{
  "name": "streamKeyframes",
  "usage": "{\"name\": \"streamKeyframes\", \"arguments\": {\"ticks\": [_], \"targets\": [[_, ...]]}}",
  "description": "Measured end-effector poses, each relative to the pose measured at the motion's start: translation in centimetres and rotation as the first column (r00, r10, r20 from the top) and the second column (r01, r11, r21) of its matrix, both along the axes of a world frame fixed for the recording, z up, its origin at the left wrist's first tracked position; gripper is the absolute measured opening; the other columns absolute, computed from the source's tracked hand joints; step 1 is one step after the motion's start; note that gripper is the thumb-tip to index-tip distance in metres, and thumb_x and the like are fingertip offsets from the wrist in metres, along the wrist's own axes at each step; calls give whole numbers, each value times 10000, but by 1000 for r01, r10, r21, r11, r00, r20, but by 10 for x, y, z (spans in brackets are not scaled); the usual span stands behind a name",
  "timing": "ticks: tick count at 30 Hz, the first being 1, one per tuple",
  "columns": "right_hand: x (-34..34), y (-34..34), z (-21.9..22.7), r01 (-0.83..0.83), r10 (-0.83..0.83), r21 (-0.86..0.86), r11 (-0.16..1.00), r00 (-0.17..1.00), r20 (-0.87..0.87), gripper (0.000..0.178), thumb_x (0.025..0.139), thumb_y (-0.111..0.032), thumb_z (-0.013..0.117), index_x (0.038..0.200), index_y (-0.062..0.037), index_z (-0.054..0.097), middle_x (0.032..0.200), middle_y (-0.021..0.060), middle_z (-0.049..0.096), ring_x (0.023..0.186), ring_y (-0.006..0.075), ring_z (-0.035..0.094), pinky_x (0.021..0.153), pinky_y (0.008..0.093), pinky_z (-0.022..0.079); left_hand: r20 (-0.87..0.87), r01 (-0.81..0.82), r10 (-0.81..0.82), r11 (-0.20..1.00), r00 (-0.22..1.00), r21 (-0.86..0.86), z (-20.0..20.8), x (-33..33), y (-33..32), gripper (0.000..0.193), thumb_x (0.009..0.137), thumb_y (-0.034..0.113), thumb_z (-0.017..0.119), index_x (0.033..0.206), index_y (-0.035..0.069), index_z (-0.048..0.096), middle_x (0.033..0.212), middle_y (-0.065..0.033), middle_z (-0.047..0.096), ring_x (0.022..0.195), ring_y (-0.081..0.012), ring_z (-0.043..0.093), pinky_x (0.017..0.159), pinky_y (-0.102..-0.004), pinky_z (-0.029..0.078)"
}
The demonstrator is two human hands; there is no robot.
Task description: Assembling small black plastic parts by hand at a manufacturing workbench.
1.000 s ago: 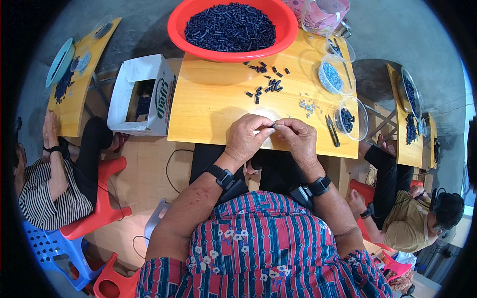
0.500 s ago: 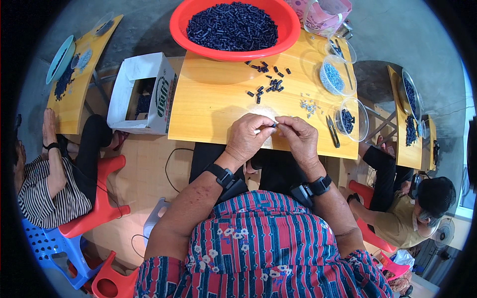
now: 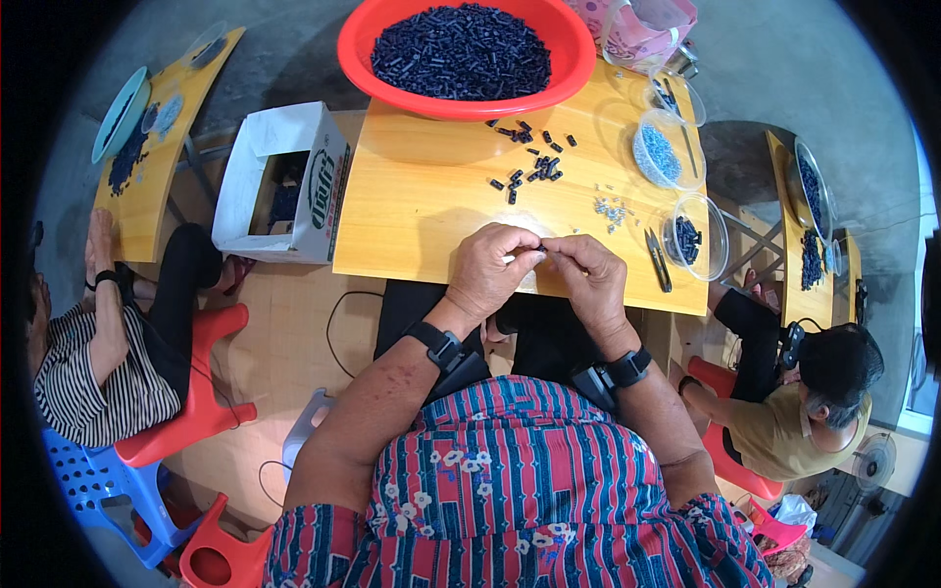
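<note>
My left hand (image 3: 488, 270) and my right hand (image 3: 592, 280) meet above the table's near edge, fingertips pinched together. Between the fingertips sits a small black plastic piece (image 3: 541, 249), mostly covered by the fingers. A small white stick-like tip (image 3: 508, 260) shows between my left fingers; what it belongs to is hidden. Beyond my hands lies a loose group of short black plastic pieces (image 3: 541, 169). To the right of these is a scatter of tiny clear-and-silver parts (image 3: 613, 211). A pair of dark tweezers (image 3: 658, 260) lies right of my right hand.
A large red basin (image 3: 359, 73) full of black pieces stands at the table's (image 3: 412, 216) far side. Clear tubs along the right hold blue beads (image 3: 659, 155) and black pieces (image 3: 687, 239). A white carton (image 3: 245, 176) stands left. Co-workers (image 3: 118, 363) (image 3: 799, 402) sit on both sides.
My hands stay at the same spot, with the right fingertips shifted slightly over the black piece. The person on the right has leaned the head and body toward their table.
</note>
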State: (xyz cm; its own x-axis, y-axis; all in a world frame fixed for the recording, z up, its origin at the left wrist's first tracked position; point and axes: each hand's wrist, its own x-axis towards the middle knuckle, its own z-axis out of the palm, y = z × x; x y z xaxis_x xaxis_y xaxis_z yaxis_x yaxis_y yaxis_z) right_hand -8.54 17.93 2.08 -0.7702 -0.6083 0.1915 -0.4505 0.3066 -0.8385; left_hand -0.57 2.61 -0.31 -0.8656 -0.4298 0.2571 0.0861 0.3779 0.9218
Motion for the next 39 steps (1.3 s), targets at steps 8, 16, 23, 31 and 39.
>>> {"name": "streamKeyframes", "arguments": {"ticks": [8, 16, 23, 31, 39], "targets": [[8, 1, -9, -61, 41, -96, 993, 978, -205, 241, 806, 88, 652, 990, -45, 733, 912, 150, 703, 854, 298, 696, 780, 338, 554, 26, 20, -21, 1000, 999, 1, 0, 2, -1, 92, 790, 73, 728, 878, 60, 753, 869, -107, 720, 815, -247, 704, 748, -331, 558], [13, -4, -3, -51, 30, -116, 992, 985, -170, 169, 812, 72, 667, 938, -18, 732, 876, 119, 700, 835, 231, 690, 766, 310, 537, 22, -16, 15, 999, 1000, 29, 0, 2, 0, 100, 758, 56, 745, 854, 72, 727, 826, -86, 710, 797, -261, 678, 725, -357, 550], [-3, 2, 4, -91, 109, -149, 985, 987, 119, 77, 816, 24, 718, 886, 2, 740, 835, 85, 691, 770, 159, 656, 705, 270, 507, 29, 42, -41, 998, 999, -41, -1, 3, -3, 107, 742, 69, 751, 842, 74, 714, 828, -86, 699, 804, -266, 670, 731, -363, 545], [-33, -12, 14, 56, -57, 19, 998, 997, 49, 110, 794, -72, 772, 883, -14, 742, 801, 91, 686, 711, 145, 644, 654, 276, 498, 33, 122, -118, 976, 992, -179, 1, 10, -17, 66, 776, 116, 721, 825, 75, 705, 836, -81, 676, 844, -289, 641, 753, -390, 524], [-57, -32, 5, 110, -73, 140, 984, 966, -247, 69, 798, -22, 726, 866, -8, 735, 767, 97, 665, 641, 164, 638, 608, 264, 505, 13, 182, -186, 938, 982, -295, 1, 17, -25, 56, 781, 105, 706, 802, 53, 708, 842, -79, 683, 834, -280, 635, 756, -394, 519]]}}
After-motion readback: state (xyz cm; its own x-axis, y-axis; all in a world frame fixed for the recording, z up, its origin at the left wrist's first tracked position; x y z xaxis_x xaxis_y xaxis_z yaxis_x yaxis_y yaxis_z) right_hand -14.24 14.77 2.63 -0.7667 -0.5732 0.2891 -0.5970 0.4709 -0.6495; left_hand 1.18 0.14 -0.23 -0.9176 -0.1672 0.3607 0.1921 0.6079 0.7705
